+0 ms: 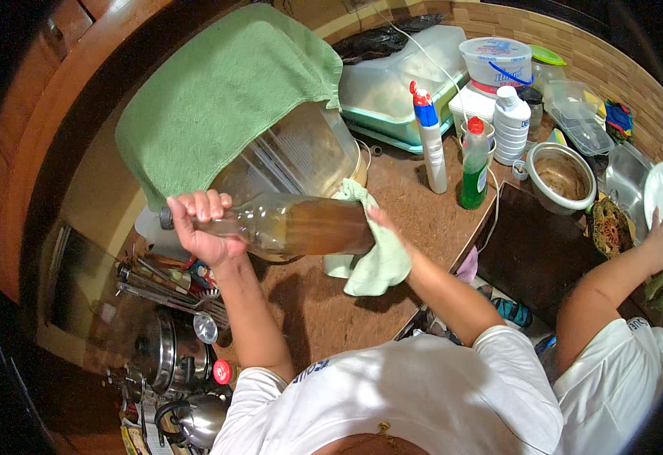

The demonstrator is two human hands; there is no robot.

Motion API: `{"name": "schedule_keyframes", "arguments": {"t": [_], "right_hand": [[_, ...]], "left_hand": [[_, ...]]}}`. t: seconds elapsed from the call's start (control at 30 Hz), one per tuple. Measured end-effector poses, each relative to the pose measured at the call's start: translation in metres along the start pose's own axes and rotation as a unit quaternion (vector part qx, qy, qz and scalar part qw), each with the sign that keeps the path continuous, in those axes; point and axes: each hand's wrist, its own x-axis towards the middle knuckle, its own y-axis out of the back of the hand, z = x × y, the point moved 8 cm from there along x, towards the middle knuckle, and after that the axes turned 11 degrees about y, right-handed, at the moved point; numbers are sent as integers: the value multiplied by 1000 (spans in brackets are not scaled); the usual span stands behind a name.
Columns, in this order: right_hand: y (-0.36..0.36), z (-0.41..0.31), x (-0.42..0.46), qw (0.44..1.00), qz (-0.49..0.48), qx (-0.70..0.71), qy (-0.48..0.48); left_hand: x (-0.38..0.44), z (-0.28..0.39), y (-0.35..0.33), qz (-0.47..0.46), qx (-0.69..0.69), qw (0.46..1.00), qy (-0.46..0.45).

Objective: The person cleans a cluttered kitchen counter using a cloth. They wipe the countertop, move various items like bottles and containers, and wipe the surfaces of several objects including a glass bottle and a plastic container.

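Observation:
My left hand (206, 227) grips the neck of a large clear bottle (309, 224) part filled with brown liquid. The bottle lies on its side in the air above the wooden counter, its dark cap (166, 218) pointing left. At its base, my right hand (387, 224) holds a pale green cloth (377, 267) against the bottle; the cloth hides most of the fingers. Behind the bottle stands a clear plastic container (303, 151), partly draped with a green towel (229, 85).
A white bottle with a red cap (431, 142) and a green dish soap bottle (474, 170) stand right of my hands. At the far right, another person's hand (658, 244) touches a white dish (661, 193). Utensils (178, 290), a steel pot (175, 352) and a kettle (198, 421) are at left.

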Motion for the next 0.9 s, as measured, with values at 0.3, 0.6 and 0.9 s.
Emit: {"name": "schedule_keyframes", "arguments": {"t": [0.3,0.6,0.9], "right_hand": [[-23,-1,-24,963,69,-201,167],[-13,12,-16,956,209,-186,92],[-46,-49,3,905,123,-301,275]], "left_hand": [[-19,27,-4,-47,-31,998,-36],[-65,38,-77,-98,214,959,-157],[-50,51,-41,84,65,991,-86]]}}
